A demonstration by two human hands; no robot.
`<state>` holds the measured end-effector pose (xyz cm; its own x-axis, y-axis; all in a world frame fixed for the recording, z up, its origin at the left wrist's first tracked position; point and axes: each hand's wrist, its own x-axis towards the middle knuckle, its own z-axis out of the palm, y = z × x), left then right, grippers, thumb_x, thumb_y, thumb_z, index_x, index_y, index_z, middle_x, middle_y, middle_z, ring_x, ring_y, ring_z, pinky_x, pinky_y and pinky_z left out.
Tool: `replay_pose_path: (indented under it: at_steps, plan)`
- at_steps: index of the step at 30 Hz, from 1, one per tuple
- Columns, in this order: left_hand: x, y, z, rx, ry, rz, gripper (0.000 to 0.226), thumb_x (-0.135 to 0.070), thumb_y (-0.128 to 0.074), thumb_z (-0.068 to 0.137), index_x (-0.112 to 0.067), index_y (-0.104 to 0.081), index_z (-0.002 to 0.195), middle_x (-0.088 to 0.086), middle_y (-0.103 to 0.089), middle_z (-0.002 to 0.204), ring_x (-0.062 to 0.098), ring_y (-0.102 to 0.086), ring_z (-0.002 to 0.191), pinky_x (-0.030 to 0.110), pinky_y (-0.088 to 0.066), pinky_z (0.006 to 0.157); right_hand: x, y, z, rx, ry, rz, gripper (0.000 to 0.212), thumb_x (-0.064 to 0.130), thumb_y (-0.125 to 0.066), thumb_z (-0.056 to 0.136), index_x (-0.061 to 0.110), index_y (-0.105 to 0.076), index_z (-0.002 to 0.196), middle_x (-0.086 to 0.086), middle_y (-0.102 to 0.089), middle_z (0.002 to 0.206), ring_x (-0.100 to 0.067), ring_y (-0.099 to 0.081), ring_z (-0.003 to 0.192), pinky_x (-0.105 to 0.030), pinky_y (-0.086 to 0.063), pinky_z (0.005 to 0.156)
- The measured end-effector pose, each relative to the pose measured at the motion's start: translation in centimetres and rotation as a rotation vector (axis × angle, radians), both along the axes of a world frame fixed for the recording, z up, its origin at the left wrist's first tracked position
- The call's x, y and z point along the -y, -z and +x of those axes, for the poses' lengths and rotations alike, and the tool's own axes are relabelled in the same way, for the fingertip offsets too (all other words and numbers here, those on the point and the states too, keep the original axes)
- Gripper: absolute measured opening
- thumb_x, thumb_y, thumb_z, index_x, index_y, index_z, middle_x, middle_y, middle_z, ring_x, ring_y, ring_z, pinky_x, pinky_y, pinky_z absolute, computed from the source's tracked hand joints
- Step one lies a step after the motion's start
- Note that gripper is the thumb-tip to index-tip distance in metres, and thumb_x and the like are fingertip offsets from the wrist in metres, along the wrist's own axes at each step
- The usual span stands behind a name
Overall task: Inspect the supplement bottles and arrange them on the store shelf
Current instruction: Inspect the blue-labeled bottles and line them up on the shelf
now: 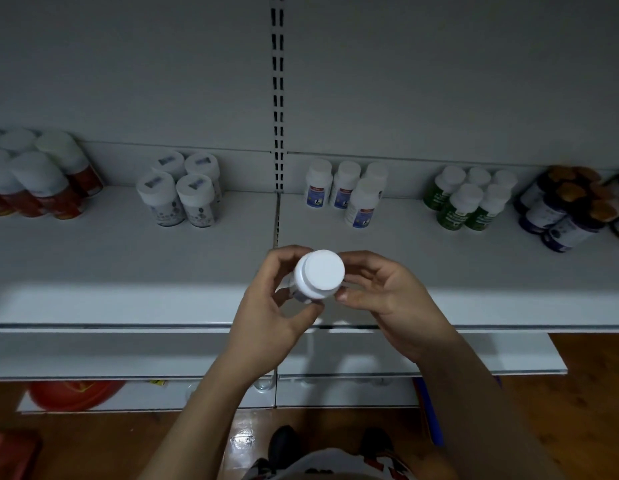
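Our left hand (276, 306) and right hand (391, 299) curl their fingers (365, 268) round the white-capped bottle (321, 273) above the shelf (128, 265), near edge, inspecting it; next, we judge, it needs standing by the blue-labelled bottles (346, 192) beyond.

The scene is dim, with a brighter band along the shelf (128, 303) front (edges bow, corners blur).

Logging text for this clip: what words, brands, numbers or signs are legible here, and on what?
No text is legible.
Held bottle: only a plain white cap faces the camera.
Sticker-capped bottles: cap stickers and labels blurred.
Blue-labelled bottles: red tag and print too small.
Green-labelled bottles: print blurred.
Red-labelled bottles: print blurred.
Purple-labelled bottles: print blurred.
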<state>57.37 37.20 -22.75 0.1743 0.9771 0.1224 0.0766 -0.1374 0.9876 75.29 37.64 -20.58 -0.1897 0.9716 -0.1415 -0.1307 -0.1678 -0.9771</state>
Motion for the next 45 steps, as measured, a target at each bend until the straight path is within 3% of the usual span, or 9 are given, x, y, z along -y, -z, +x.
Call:
replay_pose_path:
  at_steps: [3, 9, 14, 20, 26, 31, 35, 40, 45]
  plan:
    - [-0.2, 0.0, -0.2, 0.020, 0.011, -0.031, 0.054, -0.012, -0.074, 0.072, -0.028, -0.054, 0.120, -0.015, -0.065, 0.116, 0.011, -0.059, 0.114, 0.022, -0.050, 0.087, -0.2, -0.1, -0.1, -0.006, 0.021, -0.017, 0.038, 0.000, -0.073, 0.071, 0.010, -0.067, 0.108, -0.003, -0.074, 0.103, -0.015, -0.069, 0.098, -0.023, -0.053, 0.082]
    - [-0.2, -0.2, 0.1, 0.051, 0.003, -0.125, 0.059, -0.046, -0.074, 0.067, -0.033, -0.056, 0.122, -0.007, -0.073, 0.103, 0.020, -0.069, 0.092, 0.050, -0.057, 0.081, -0.5, 0.1, -0.5, 0.027, 0.085, -0.146, 0.048, 0.032, -0.069, 0.071, 0.002, -0.068, 0.109, -0.012, -0.069, 0.088, -0.014, -0.061, 0.071, -0.022, -0.050, 0.059]
    - [-0.3, -0.4, -0.1, -0.017, 0.003, -0.116, 0.061, -0.049, -0.074, 0.062, -0.039, -0.055, 0.120, -0.013, -0.072, 0.099, 0.010, -0.066, 0.087, 0.030, -0.055, 0.071, -0.7, 0.4, -0.6, 0.013, 0.066, -0.153, 0.039, 0.031, -0.066, 0.075, 0.006, -0.068, 0.105, -0.010, -0.069, 0.087, -0.012, -0.061, 0.070, -0.022, -0.050, 0.059]
    - [-0.7, -0.4, -0.2, -0.063, -0.024, -0.128, 0.061, -0.027, -0.084, 0.069, -0.046, -0.053, 0.118, -0.016, -0.071, 0.096, 0.019, -0.066, 0.089, 0.034, -0.057, 0.073, -0.8, 0.3, -0.5, 0.057, 0.065, -0.162, 0.033, 0.026, -0.065, 0.082, 0.007, -0.068, 0.109, -0.017, -0.071, 0.096, -0.018, -0.064, 0.079, -0.023, -0.052, 0.060]
    - [-1.6, 0.9, -0.1, -0.128, -0.037, -0.100, 0.067, -0.013, -0.084, 0.073, -0.041, -0.053, 0.125, -0.011, -0.070, 0.098, 0.007, -0.065, 0.088, 0.018, -0.050, 0.062, -2.0, -1.2, -0.3, 0.208, 0.159, -0.083, 0.020, 0.010, -0.065, 0.090, 0.015, -0.071, 0.108, -0.007, -0.075, 0.099, -0.014, -0.068, 0.083, -0.023, -0.051, 0.062]
    - [-3.0, 1.9, 0.1, -0.304, -0.041, 0.010, 0.064, -0.012, -0.081, 0.072, -0.032, -0.054, 0.127, -0.013, -0.066, 0.110, -0.002, -0.062, 0.098, 0.017, -0.052, 0.075, -3.7, -1.8, -1.3, 0.663, 0.225, 0.048, 0.034, 0.038, -0.080, 0.075, 0.027, -0.072, 0.106, 0.006, -0.069, 0.091, -0.007, -0.067, 0.080, -0.022, -0.053, 0.069]
    - [-4.4, 2.3, 0.2, -0.518, -0.050, 0.137, 0.064, -0.016, -0.079, 0.073, -0.023, -0.053, 0.131, -0.005, -0.065, 0.120, 0.012, -0.061, 0.105, 0.022, -0.049, 0.080, -5.2, -2.1, -2.0, 0.955, 0.189, 0.109, 0.031, 0.044, -0.078, 0.075, 0.026, -0.067, 0.100, 0.018, -0.061, 0.079, 0.003, -0.057, 0.072, -0.008, -0.040, 0.062]
    - [-6.0, 1.5, 0.0, -0.769, -0.027, 0.112, 0.077, -0.047, -0.074, 0.079, -0.027, -0.039, 0.145, -0.003, -0.048, 0.143, 0.020, -0.051, 0.125, 0.030, -0.045, 0.094, -8.2, -2.9, -1.8, 1.133, 0.106, 0.131, 0.037, 0.039, -0.072, 0.082, 0.020, -0.061, 0.112, 0.002, -0.064, 0.102, -0.020, -0.062, 0.097, -0.030, -0.047, 0.080]
    - [-7.9, -0.1, -0.6, -0.893, 0.052, 0.003, 0.080, -0.059, -0.062, 0.085, -0.032, -0.025, 0.150, -0.005, -0.038, 0.152, 0.018, -0.039, 0.136, 0.031, -0.037, 0.106, -12.3, -3.1, -1.9, 1.264, 0.184, 0.187, 0.028, 0.031, -0.067, 0.084, 0.018, -0.055, 0.105, -0.002, -0.065, 0.103, -0.027, -0.061, 0.099, -0.031, -0.042, 0.073]
